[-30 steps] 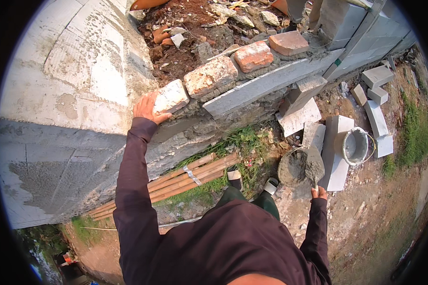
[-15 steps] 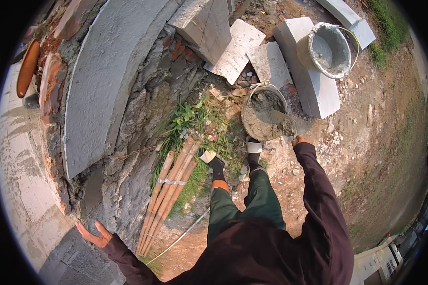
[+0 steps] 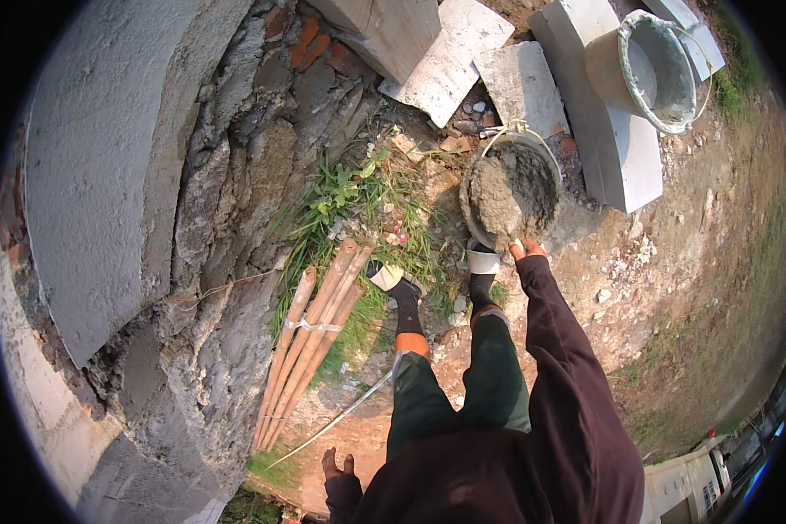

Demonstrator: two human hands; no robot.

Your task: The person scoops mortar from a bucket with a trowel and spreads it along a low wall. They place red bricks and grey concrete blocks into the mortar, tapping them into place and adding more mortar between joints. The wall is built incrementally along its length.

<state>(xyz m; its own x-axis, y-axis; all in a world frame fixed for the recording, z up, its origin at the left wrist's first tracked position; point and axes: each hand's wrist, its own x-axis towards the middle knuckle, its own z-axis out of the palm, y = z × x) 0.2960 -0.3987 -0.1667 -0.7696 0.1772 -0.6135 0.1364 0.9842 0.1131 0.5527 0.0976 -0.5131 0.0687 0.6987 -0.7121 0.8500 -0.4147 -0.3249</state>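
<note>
A bucket [image 3: 470, 203] of wet grey mortar [image 3: 508, 185] stands on the ground just beyond my feet. My right hand [image 3: 527, 250] is closed at the bucket's near rim, gripping a trowel whose mortar-smeared blade hardly stands out from the mix inside. My left hand [image 3: 339, 465] hangs low beside my body. Its visible fingers are apart and hold nothing; the nearest things to it are a thin pale rod [image 3: 334, 424] and a tied bundle of wooden poles [image 3: 310, 336].
A rough stone and mortar wall [image 3: 227, 210] with a grey slab [image 3: 113, 166] runs along the left. Concrete blocks [image 3: 596, 105] and flat slabs [image 3: 520, 87] lie beyond the bucket. A second bucket [image 3: 607, 72] rests on a block. Grass [image 3: 341, 196] grows near my feet.
My view has shifted. My left hand has drawn in from the wall toward my body. My right hand has moved left to the bucket's near rim, and the trowel blade has dipped into the mortar.
</note>
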